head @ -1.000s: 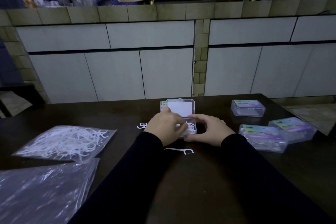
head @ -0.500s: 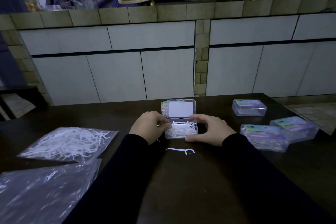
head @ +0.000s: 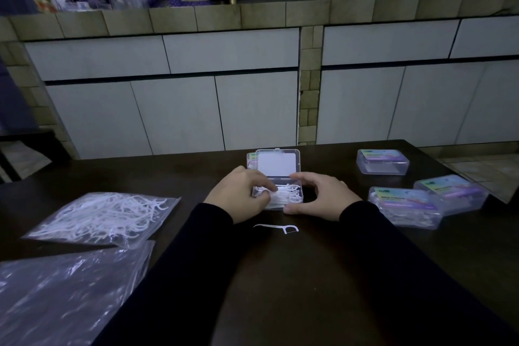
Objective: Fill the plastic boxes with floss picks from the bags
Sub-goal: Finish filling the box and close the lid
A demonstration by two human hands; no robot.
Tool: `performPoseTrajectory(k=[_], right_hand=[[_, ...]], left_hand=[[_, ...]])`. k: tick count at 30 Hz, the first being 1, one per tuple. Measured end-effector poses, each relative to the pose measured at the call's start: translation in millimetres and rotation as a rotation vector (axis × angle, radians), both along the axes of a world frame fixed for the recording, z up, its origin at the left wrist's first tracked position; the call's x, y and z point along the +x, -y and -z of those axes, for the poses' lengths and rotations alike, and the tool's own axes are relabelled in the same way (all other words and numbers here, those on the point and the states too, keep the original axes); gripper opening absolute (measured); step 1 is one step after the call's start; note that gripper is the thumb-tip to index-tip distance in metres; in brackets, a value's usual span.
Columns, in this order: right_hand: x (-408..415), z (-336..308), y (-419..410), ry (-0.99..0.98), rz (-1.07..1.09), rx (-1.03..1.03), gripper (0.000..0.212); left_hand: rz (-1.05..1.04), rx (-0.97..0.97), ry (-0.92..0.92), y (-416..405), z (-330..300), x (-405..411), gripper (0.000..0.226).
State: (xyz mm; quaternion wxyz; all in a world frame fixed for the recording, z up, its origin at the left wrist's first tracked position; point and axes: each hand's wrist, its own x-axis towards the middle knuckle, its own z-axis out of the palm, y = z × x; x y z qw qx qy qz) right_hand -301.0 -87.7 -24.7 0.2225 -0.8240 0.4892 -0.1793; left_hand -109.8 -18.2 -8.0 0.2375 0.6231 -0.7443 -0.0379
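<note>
Seen from the head camera, a person in dark sleeves sits at a dark table [head: 280, 275] with both hands on a small clear plastic box [head: 292, 192] directly ahead. The box's lid [head: 276, 164] stands open, tilted up on the far side of the hands, and white floss picks [head: 286, 194] fill the tray.

The left hand [head: 238, 194] sits at the box's left end, fingers curled down into the picks; whether it pinches any of them I cannot tell. The right hand [head: 323, 195] cups the box's right end, thumb at the near corner and fingers curved over the far edge, holding it steady.

One loose floss pick [head: 278, 228] lies on the table just nearer than the hands, between the two sleeves.

Well to the left of the left hand lies a clear bag of floss picks [head: 104, 216], and nearer than it a second crumpled clear bag [head: 56, 292], its contents unclear.

To the right of the right hand are three closed boxes with coloured labels: one far box [head: 382, 161], and two near boxes [head: 407, 206] [head: 452, 194] touching each other.
</note>
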Motion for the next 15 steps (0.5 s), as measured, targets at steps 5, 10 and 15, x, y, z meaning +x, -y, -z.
performPoseTrajectory(k=[5,10,15], right_hand=[[0.2,-0.8,-2.7,-0.023,-0.008,-0.009,0.083],[-0.4,-3.0,-5.1,-0.020,-0.008,0.009,0.084],[-0.4,-4.2,-6.7,-0.023,-0.006,0.020,0.084]], left_hand=[[0.076,0.013,-0.060,-2.9,4.6,-8.3,0.032],[0.064,-0.040,0.038,0.0,6.7,-7.8,0.027],[0.010,-0.039,0.049,-1.4,4.0,2.6,0.026]])
